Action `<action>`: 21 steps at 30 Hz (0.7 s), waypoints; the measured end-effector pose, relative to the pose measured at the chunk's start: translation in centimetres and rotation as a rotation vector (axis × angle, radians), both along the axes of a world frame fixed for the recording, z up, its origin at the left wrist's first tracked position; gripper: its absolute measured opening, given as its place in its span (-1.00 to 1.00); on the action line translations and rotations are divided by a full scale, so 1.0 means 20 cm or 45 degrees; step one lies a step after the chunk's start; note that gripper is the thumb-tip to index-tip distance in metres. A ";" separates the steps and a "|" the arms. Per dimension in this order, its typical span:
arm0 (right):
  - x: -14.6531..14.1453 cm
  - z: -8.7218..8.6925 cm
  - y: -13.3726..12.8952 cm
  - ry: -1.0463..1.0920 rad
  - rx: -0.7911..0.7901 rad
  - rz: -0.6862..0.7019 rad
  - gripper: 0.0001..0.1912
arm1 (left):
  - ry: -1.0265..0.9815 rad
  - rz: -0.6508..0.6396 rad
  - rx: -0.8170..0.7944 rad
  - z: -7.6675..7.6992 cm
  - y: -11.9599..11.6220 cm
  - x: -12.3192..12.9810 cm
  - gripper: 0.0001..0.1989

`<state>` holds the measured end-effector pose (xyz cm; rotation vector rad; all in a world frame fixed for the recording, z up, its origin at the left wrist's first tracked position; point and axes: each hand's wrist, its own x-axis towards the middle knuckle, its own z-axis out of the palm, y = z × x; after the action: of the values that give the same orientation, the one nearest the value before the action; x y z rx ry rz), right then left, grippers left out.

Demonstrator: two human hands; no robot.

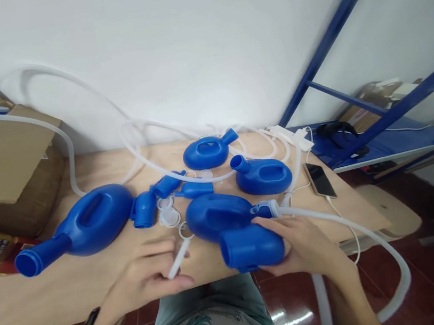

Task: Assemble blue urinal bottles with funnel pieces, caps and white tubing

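My left hand, with a watch on its wrist, is closed on a white cap seen edge-on, with a thin ring at its upper end. In my right hand is a wide blue connector, its round opening facing left. Just behind the connector lies a blue bottle, whose neck end meets a white collar and a clear hose. Blue connector pieces and white caps lie beyond my left hand.
A large blue bottle lies left; two more lie at the back. Cardboard box stands far left. A phone and a power strip are at the right, near a blue rack. Hoses loop across the table.
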<state>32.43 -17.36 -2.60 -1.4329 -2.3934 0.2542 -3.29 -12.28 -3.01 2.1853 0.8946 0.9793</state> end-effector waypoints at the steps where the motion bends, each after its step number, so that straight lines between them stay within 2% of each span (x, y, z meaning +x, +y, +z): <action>1: 0.04 0.00 -0.02 0.022 -0.031 -0.075 -0.16 | 0.032 0.060 0.000 -0.01 0.02 -0.03 -0.48; 3: 0.07 -0.03 -0.06 0.105 -0.112 -0.198 -0.15 | 0.130 0.161 -0.023 -0.07 0.08 -0.07 -0.52; 4: 0.06 -0.04 -0.08 0.160 -0.152 -0.237 -0.14 | 0.158 0.268 -0.058 -0.11 0.12 -0.09 -0.53; 8: -0.02 -0.13 -0.08 0.314 -0.291 -0.330 -0.11 | 0.124 0.565 -0.249 -0.31 0.29 -0.08 -0.62; 10: -0.08 -0.15 -0.06 0.375 -0.326 -0.375 -0.09 | -0.013 0.630 -0.314 -0.37 0.35 -0.03 -0.55; 12: -0.12 -0.16 -0.04 0.491 -0.334 -0.413 -0.08 | -0.188 0.624 -0.342 -0.40 0.36 0.02 -0.47; 13: -0.14 -0.16 -0.03 0.558 -0.338 -0.431 -0.08 | -0.248 0.607 -0.337 -0.40 0.35 0.04 -0.49; 16: -0.18 -0.15 -0.01 0.675 -0.342 -0.475 -0.07 | -0.179 0.659 -0.174 -0.42 0.27 0.05 -0.65; 18: -0.20 -0.15 0.00 0.681 -0.345 -0.481 -0.06 | 0.032 0.695 0.013 -0.47 0.22 0.01 -0.66; 21: -0.20 -0.16 0.02 0.703 -0.366 -0.480 -0.07 | 0.440 0.562 0.232 -0.57 0.17 -0.06 -0.70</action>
<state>28.35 -17.00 -5.89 -1.6362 -1.6618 0.8026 -4.51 -8.95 -14.46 2.4095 1.5524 0.9188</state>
